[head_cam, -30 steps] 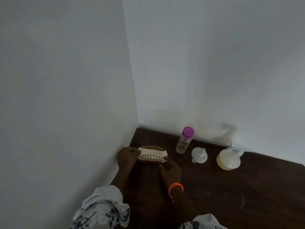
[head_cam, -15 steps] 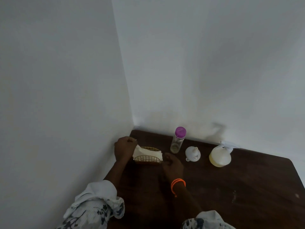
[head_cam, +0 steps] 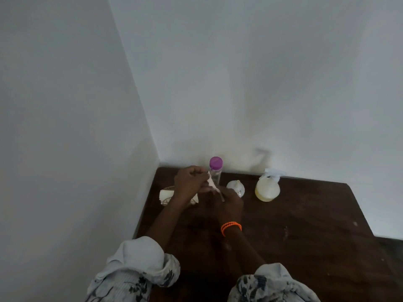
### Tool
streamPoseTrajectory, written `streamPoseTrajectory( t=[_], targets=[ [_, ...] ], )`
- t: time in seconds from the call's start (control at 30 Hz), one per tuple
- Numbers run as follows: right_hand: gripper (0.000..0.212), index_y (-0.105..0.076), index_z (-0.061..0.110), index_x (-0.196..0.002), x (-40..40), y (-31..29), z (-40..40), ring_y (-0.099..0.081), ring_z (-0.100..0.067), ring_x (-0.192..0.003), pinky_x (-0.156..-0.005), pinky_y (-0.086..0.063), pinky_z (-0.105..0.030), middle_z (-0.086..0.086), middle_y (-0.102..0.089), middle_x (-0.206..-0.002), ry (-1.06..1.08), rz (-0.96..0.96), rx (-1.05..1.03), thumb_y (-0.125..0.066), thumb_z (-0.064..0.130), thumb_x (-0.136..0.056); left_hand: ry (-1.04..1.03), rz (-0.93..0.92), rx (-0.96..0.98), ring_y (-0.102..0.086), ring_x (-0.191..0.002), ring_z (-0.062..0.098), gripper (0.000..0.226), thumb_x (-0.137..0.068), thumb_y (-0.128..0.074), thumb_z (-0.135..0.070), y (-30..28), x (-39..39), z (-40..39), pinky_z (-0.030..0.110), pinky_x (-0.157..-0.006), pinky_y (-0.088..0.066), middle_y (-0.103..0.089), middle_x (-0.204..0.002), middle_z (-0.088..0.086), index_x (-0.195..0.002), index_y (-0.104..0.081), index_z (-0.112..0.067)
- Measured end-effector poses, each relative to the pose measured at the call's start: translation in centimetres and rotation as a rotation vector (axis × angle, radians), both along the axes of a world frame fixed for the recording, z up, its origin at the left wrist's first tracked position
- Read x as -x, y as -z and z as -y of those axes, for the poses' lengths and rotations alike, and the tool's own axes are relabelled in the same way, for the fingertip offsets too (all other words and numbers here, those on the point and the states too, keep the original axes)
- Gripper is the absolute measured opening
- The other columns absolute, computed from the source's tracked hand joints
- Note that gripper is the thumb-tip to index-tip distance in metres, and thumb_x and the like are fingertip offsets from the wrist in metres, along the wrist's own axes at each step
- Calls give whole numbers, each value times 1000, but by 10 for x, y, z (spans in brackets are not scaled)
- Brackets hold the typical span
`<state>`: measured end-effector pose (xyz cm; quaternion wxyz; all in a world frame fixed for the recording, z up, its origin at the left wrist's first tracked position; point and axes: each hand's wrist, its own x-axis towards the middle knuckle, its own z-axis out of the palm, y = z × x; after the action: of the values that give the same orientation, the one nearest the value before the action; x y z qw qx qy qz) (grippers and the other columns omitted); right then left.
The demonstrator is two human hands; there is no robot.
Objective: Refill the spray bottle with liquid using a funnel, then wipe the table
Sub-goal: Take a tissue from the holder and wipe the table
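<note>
Above the wire basket (head_cam: pixel 166 194), both hands, left (head_cam: pixel 189 182) and right (head_cam: pixel 231 201), pinch 1 white tissue (head_cam: pixel 212 184).

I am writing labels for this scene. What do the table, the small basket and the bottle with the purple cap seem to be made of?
Table: probably dark brown wood with a dull finish; faint scuffs and pale specks show.
Basket: looks like thin wire or woven cane in a tan colour; its side shows open bars.
Bottle: clear body, plastic or glass, I cannot tell which; the purple cap looks like matte plastic.
</note>
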<state>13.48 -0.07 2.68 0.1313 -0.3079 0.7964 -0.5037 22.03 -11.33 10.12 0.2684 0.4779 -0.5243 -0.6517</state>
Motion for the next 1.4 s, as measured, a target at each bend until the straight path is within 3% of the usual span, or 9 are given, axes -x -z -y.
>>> streamPoseTrajectory(
  t=[0.13,0.27,0.4,0.53,0.73,0.87,1.1,1.2,1.4],
  targets=[
    [33,-75,12,-117,24,19,-45,-61,-21,-112,-95,-51,-32,-8,-71,-115,-71,-223,-166,-72,9,-84,-10,95,-87,-72,-72,16,13,-89,-77,-7,39,-9,-20,37,-69,-65,-76,-89,9,-100,-78,-11],
    [37,-69,24,-126,20,64,-92,-54,-24,-127,-103,-47,-34,-1,-62,-133,-405,-252,-614,-67,22,-89,103,660,183,-67,-118,19,30,-96,-67,-22,106,-39,-51,36,-106,-51,-74,-126,2,-125,-74,-20],
    [22,-72,26,-110,8,83,-116,-57,-19,-118,-98,-51,-34,4,-65,-126,-368,-239,-571,-62,20,-91,129,720,256,-54,-137,18,41,-101,-61,-18,142,-56,-89,35,-115,-43,-60,-147,2,-141,-61,-20],
    [42,-55,22,-142,-2,90,-106,-31,-26,-151,-123,-30,-39,-8,-41,-159,-440,-236,-630,-52,20,-101,457,792,535,-22,-157,18,55,-104,-52,-18,164,-54,-113,36,-128,-22,-30,-168,2,-157,-39,-22],
    [63,-6,28,-162,-4,99,-75,3,-27,-158,-127,-3,-42,-8,4,-171,-665,-343,-850,-35,36,-107,847,974,819,4,-160,28,71,-105,-39,-30,194,-37,-108,44,-127,7,-4,-173,15,-164,-7,-7],
    [66,-4,30,-162,0,112,-65,3,-28,-158,-128,-3,-46,-9,5,-171,-698,-339,-908,-36,37,-105,864,1045,877,3,-160,31,68,-107,-33,-30,201,-28,-97,46,-125,12,-4,-172,18,-163,-6,-3],
    [58,-12,31,-162,11,116,-36,-3,-26,-158,-127,0,-48,-8,-3,-171,-661,-409,-863,-24,45,-107,823,1014,920,-7,-160,32,64,-104,-25,-30,203,-28,-64,46,-128,0,-15,-171,18,-162,-16,-3],
    [58,-13,31,-161,10,121,-29,-7,-29,-158,-126,2,-51,-10,-7,-171,-665,-477,-868,-23,48,-106,802,970,848,-14,-159,30,63,-103,-36,-27,206,-30,-51,45,-129,-6,-24,-169,16,-161,-25,-4],
    [59,-5,37,-161,-9,132,-57,-1,-26,-158,-125,3,-49,-5,1,-171,-678,-462,-850,-20,52,-105,808,988,806,-5,-160,27,67,-103,-41,-28,208,-55,-71,45,-130,-3,-16,-172,13,-163,-19,-8]
  ],
)
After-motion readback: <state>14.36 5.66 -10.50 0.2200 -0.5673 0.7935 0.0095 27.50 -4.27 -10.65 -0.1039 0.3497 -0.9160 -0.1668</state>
